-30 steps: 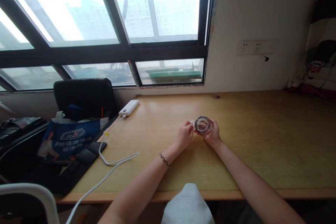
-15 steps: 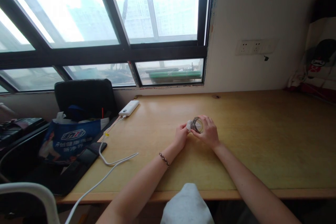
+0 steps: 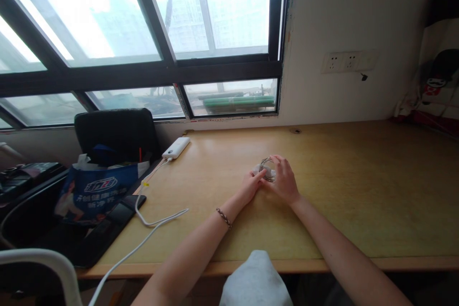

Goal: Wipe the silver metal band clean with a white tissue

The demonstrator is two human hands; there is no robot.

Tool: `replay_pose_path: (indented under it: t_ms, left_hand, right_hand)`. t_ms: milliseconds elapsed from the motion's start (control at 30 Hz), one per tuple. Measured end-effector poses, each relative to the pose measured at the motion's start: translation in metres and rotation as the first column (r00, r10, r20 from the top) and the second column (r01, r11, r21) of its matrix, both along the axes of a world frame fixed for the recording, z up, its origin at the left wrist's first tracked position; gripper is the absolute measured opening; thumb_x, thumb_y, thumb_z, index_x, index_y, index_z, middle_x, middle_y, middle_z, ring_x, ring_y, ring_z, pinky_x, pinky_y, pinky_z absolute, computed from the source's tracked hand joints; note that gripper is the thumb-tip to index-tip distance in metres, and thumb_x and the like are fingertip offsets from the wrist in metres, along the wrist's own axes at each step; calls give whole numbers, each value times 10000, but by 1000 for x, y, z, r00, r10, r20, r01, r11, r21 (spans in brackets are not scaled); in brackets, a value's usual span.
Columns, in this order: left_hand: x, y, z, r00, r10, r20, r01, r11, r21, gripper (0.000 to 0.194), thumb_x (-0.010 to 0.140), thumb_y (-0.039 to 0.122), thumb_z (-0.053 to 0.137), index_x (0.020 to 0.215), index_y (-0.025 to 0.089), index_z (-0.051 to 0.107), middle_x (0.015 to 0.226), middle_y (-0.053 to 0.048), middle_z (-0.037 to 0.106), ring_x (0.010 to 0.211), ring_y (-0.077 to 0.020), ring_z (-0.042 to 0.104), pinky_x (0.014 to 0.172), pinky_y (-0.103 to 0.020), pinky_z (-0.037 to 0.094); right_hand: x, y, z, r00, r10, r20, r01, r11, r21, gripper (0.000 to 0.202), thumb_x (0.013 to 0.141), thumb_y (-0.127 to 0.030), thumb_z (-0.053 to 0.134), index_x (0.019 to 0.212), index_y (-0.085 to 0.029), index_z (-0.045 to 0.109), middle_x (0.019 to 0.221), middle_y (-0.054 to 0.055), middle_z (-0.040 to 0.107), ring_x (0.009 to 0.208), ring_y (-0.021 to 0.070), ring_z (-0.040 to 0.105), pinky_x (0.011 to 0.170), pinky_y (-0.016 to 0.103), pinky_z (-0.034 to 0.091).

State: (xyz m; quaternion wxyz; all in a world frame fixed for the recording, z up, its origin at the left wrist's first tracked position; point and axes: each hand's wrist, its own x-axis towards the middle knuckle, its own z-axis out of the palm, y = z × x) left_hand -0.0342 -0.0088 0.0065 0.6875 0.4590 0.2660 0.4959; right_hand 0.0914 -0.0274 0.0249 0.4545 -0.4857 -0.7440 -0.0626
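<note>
A round, ring-shaped metallic object [image 3: 268, 178] is held between both hands over the middle of the wooden table [image 3: 358, 191]. My right hand [image 3: 285, 179] curves round its right side, with the fingertips at its top. My left hand [image 3: 252, 185] is closed at its left side, the thumb lying over the ring. Whitish, crumpled material [image 3: 256, 169], perhaps tissue or cloth, shows beside the left fingers and inside the ring. The fingers partly cover both items.
A white power bank [image 3: 176, 148] with a white cable [image 3: 158, 224] lies at the table's left side. Left of the table are a black chair [image 3: 116, 129] and a blue bag [image 3: 96, 191]. A dark flat object [image 3: 118, 215] overlaps the left edge.
The ring has turned, so its opening faces differently. My left thumb has moved right onto the ring, and the whitish material is now more covered by my fingers.
</note>
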Motion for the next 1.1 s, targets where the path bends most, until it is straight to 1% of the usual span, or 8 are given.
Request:
replay_pose_path:
  t_ms: [133,233,333,433,567,700,933,1100]
  left_hand:
    - [2,-3,2,999,27,37,-25,998,-59,292,681,309,601,884,100,607,868,-81,635,790,-169,578,770,-285,426]
    - [3,0,0,989,108,99,-94,986,-138,284,649,304,627,858,113,609,827,-64,638,747,-157,580,726,-268,436]
    - [2,7,-5,966,211,148,-178,961,-211,272,639,299,633,849,130,601,809,-46,637,724,-146,579,692,-254,442]
    - [-1,15,-10,942,266,206,-211,944,-254,240,656,293,616,835,136,590,802,-42,632,715,-138,578,673,-243,446]
    - [-4,17,-13,941,246,232,-185,949,-255,237,666,301,611,825,128,580,784,-44,628,699,-132,578,659,-240,448]
    - [-4,15,-12,961,173,217,-130,971,-199,238,677,315,607,827,132,580,795,-47,624,713,-134,575,674,-243,452]
    - [-1,17,-15,980,133,149,-101,974,-201,277,671,344,615,822,112,599,835,-71,638,751,-152,588,756,-288,447]
    - [-1,16,-18,990,123,70,-104,968,-229,270,615,270,669,799,81,615,809,-94,648,732,-175,601,756,-328,450]
  right_hand:
    - [0,0,-1,1000,5,-8,-5,1000,-19,677,671,-466,565,1221,-160,316,1147,144,402,1051,279,390,880,435,353]
    - [-1,-1,2,1000,23,-1,-23,999,-42,658,655,-418,603,1204,-159,348,1159,133,397,1065,265,378,895,416,343]
    - [-2,-3,5,999,35,41,-34,999,-38,501,669,-362,608,1114,-189,459,1162,106,414,1083,267,350,912,427,308]
    - [-3,-5,7,995,39,87,-34,998,-60,290,704,-298,591,978,-214,552,1093,73,483,1022,245,388,888,397,319]
    - [-3,-5,5,984,76,160,-53,988,-144,186,741,-265,562,919,-212,569,946,51,553,898,192,466,790,296,370]
    - [-1,-5,0,969,59,238,-8,978,-209,118,773,-269,526,865,-212,573,864,32,572,784,156,519,676,242,366]
    - [9,4,-6,961,-141,237,182,970,-159,175,771,-318,529,884,-192,574,812,43,584,736,164,536,634,245,343]
    - [48,30,-11,866,-415,278,459,881,-113,186,767,-333,527,839,-175,593,781,58,580,692,170,530,576,255,314]
